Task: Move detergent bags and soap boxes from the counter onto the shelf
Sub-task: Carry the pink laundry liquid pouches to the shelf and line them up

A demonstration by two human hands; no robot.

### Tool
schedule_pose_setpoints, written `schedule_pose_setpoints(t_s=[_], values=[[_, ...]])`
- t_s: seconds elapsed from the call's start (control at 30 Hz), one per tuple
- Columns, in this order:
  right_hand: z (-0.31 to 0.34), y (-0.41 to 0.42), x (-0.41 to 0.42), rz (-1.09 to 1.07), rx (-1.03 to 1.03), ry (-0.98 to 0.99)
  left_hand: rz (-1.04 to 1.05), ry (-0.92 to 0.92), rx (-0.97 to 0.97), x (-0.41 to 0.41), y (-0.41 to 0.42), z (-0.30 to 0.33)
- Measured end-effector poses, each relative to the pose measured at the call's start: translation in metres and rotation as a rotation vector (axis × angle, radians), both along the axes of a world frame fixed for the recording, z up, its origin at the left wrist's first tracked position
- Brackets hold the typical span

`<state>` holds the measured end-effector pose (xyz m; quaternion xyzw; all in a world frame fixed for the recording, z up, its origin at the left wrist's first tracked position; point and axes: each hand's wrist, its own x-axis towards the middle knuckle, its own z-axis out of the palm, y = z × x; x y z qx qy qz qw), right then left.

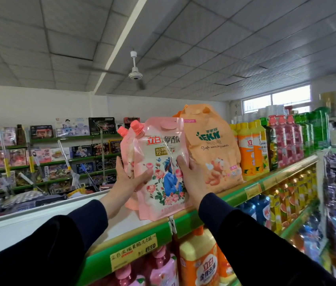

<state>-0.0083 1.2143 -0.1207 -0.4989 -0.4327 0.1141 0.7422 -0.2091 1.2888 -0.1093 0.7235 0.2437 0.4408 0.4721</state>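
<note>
Two hands raised: left hand (129, 178) and right hand (191, 178) each clasp pink bags (160, 168), apparently two, upright on top shelf (204, 215), touching one orange bag (212, 149).

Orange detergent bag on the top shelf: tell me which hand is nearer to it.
Right. The right hand grips the pink pouch beside the orange detergent bag; the left hand is on the pouch's far side.
</note>
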Motion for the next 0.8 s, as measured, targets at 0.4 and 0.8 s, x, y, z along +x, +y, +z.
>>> schedule_pose_setpoints(t_s=[0.4, 0.8], values=[[-0.018, 0.008, -0.002, -0.100, -0.015, 0.028, -0.117, 0.109, 0.018, 0.007, -0.013, -0.002], [-0.020, 0.000, -0.005, -0.122, 0.034, 0.125, -0.092, 0.017, -0.038, -0.001, -0.015, 0.004]])
